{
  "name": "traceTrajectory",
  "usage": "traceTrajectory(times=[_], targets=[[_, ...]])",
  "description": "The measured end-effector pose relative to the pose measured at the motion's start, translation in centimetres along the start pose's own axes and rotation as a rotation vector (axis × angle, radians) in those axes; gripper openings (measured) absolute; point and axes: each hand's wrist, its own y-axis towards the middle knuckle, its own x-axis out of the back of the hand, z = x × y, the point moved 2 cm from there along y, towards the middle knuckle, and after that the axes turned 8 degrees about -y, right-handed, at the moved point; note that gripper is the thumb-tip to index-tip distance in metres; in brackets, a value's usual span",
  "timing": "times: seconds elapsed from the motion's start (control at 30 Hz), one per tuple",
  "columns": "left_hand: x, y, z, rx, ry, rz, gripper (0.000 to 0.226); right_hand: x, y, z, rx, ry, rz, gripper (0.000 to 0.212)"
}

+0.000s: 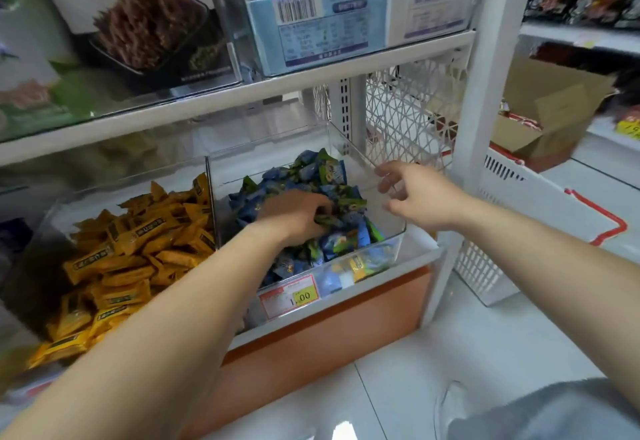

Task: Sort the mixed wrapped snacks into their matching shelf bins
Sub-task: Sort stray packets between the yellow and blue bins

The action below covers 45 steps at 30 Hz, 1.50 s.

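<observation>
Clear acrylic forms the right-hand shelf bin point(394, 232), heaped with small blue-wrapped snacks point(304, 169) mixed with green-wrapped snacks point(353, 202).

In the head view, the only 1 given, the left hand point(294, 214) sits knuckles-up in that heap, its fingers curled round a green packet point(327, 221) at their tips. The right hand point(415, 197) is spread and relaxed, holding nothing, with its fingertips at the bin's right wall as if to steady it. Just beside, across a shared divider, a 2nd clear bin point(55, 213) holds yellow wrapped bars point(138, 242).

The risks, as I judge them: the wrappers look slippery, so the curled fingers could drag up blue packets along with the green. Some could also spill over the front lip above the 1.00 price tag point(291, 296). Leaning on the thin wall could shift the bin.
</observation>
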Motion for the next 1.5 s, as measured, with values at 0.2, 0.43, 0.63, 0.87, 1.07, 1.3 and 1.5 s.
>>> traceTrajectory(times=[0.2,0.43,0.63,0.87,1.07,1.3,1.5], targets=[[2.3,-0.4,1.3,0.163,0.024,0.009,0.038,-0.1,0.1,-0.3,0.008,-0.003,0.017,0.061],[-0.1,-0.1,-2.7,-0.189,-0.35,0.134,0.028,-0.1,0.1,-0.3,0.023,-0.019,0.009,0.065],[-0.9,0.5,-1.8,-0.194,-0.001,0.222,0.016,-0.1,0.1,-0.3,0.022,0.002,0.026,0.067],[0.5,1.2,-1.2,-0.021,0.047,0.34,0.046,-0.6,0.0,-0.7,0.045,-0.005,0.039,0.071],[-2.6,1.5,-2.4,-0.075,0.125,0.14,0.046,-0.9,-0.1,-0.8,0.053,-0.01,0.043,0.072],[-3.3,1.2,-2.3,-0.055,0.261,0.319,0.066,-0.7,-0.1,-0.6,0.051,0.003,0.051,0.071],[-2.8,0.6,-2.0,-0.047,0.247,0.414,0.059,-0.5,-0.4,-0.7,0.041,0.012,0.082,0.074]])
